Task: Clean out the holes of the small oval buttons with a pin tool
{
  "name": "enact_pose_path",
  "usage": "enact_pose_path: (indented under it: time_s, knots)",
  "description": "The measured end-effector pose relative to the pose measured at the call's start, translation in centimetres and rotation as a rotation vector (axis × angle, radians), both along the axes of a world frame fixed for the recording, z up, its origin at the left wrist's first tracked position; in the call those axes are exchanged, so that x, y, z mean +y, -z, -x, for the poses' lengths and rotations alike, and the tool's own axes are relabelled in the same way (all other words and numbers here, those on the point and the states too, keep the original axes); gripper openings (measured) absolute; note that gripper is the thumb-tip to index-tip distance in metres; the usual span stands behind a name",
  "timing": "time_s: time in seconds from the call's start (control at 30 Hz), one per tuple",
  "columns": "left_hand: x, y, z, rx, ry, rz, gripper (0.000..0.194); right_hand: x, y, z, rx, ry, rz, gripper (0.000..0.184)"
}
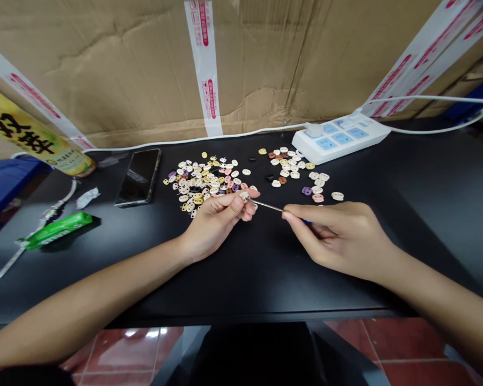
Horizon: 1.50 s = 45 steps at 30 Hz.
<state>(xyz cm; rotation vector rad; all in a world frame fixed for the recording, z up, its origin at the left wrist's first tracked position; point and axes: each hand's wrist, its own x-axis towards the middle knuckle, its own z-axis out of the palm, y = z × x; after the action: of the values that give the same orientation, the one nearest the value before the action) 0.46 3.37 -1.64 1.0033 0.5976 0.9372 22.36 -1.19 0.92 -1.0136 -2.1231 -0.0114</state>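
Note:
My left hand point(221, 214) is closed in a pinch on a small pale button-like piece point(245, 196), held just above the black table point(241, 268). My right hand point(338, 236) grips a thin metal pin tool point(268, 206) with a blue handle end. The tool's tip meets the piece in my left fingers. Behind my left hand lies a heap of small coloured two-hole pieces point(203, 182). A smaller scatter of the same pieces point(293, 171) lies behind my right hand.
A black phone point(140, 176) lies left of the heap. A green packet point(56, 229), a crumpled wrapper point(86, 197) and a yellow bottle point(32, 140) are at the far left. A white power strip point(340, 138) with cables sits back right. Taped cardboard point(225, 64) walls the rear.

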Motion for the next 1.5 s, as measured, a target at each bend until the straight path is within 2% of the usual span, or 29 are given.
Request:
enact_pose_path:
  time_s: [0.6, 0.8, 0.9, 0.97, 1.03, 1.17, 1.23, 1.3, 1.4, 1.5]
  knots:
    - [-0.3, 0.0, -0.3, 0.009, -0.101, -0.030, 0.020, -1.2, 2.0, 2.3, -0.529, 0.164, -0.534, 0.012]
    - [-0.4, 0.3, -0.4, 0.004, -0.113, -0.027, 0.020, -1.7, 2.1, 3.2, -0.684, 0.209, -0.677, 0.008]
    - [-0.4, 0.2, -0.4, 0.008, -0.118, -0.022, 0.024, -1.7, 2.1, 3.5, -0.699, 0.210, -0.692, 0.009]
    - [-0.5, 0.2, -0.4, 0.011, -0.128, -0.018, 0.027, -1.6, 2.2, 3.6, -0.654, 0.221, -0.645, 0.009]
    - [-0.5, 0.1, -0.5, 0.007, -0.148, -0.004, 0.027, -1.4, 2.3, 3.8, -0.517, 0.234, -0.500, 0.012]
    - [-0.5, 0.0, -0.6, -0.010, -0.199, 0.021, 0.017, -1.0, 2.1, 4.2, -0.122, 0.203, -0.111, 0.020]
    - [-0.5, 0.0, -0.7, -0.014, -0.220, 0.017, 0.018, -0.8, 2.2, 4.5, -0.013, 0.188, 0.001, 0.021]
    - [-0.5, 0.1, -0.7, -0.013, -0.239, 0.016, 0.020, -0.5, 2.5, 4.7, -0.036, 0.190, -0.059, 0.020]
    - [-0.4, 0.1, -0.7, -0.020, -0.255, 0.033, 0.019, 0.0, 3.1, 4.9, -0.291, 0.205, -0.355, 0.016]
    - [-0.3, 0.2, -0.5, -0.031, -0.257, 0.044, 0.018, 0.1, 2.9, 4.8, -0.476, 0.220, -0.472, 0.016]
